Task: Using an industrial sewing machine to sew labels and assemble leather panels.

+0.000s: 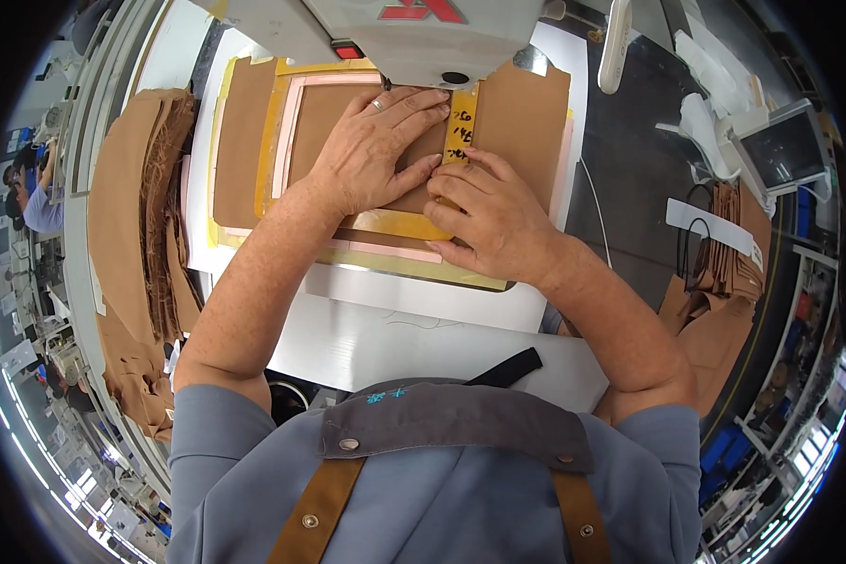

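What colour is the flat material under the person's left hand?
The flat material is plain brown, seen best in the head view.

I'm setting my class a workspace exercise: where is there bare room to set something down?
Free: the dark tabletop between the thin white cable and the monitor; and, loose threads aside, the white front ledge between the white sheet and the grey bib. Crowded: by the machine head, where left hand and right hand rest, and left, under the brown stack.
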Demonstrator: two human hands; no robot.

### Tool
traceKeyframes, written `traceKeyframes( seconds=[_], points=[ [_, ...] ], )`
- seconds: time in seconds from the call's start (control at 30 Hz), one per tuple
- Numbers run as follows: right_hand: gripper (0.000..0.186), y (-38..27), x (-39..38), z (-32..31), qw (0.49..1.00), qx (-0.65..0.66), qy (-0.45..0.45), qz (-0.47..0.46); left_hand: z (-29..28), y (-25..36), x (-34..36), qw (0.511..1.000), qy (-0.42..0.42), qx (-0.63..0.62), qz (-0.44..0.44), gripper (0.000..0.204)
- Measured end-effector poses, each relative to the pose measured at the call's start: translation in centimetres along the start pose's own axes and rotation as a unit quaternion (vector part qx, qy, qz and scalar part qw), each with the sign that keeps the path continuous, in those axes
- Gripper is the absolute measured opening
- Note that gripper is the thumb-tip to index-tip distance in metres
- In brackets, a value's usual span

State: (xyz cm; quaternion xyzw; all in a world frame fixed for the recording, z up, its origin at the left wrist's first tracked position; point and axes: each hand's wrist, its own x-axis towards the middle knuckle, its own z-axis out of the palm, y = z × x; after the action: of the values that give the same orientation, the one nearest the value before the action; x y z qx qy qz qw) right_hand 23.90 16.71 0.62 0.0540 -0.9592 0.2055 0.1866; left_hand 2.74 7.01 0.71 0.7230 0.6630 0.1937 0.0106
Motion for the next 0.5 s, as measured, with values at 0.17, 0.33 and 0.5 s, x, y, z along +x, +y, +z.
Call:
traceKeyframes(
  seconds=[0.17, 0.33, 0.5],
  points=[
    [0.03, 0.05, -0.01, 0.08, 1.0, 0.001, 0.002, -0.002, -0.05, 0.14, 0.15, 1.0, 0.006, -0.013, 0.002, 0.055],
    [0.029, -0.06, 0.07, 0.05, 1.0, 0.002, 0.01, 0.0, -0.02, 0.02, 0.24, 1.0, 0.009, -0.022, 0.012, 0.056],
    [0.035, 0.0, -0.14, 0.36, 1.0, 0.015, 0.016, 0.001, 0.25, -0.07, 0.29, 0.999, 0.011, -0.031, 0.007, 0.055]
  ],
)
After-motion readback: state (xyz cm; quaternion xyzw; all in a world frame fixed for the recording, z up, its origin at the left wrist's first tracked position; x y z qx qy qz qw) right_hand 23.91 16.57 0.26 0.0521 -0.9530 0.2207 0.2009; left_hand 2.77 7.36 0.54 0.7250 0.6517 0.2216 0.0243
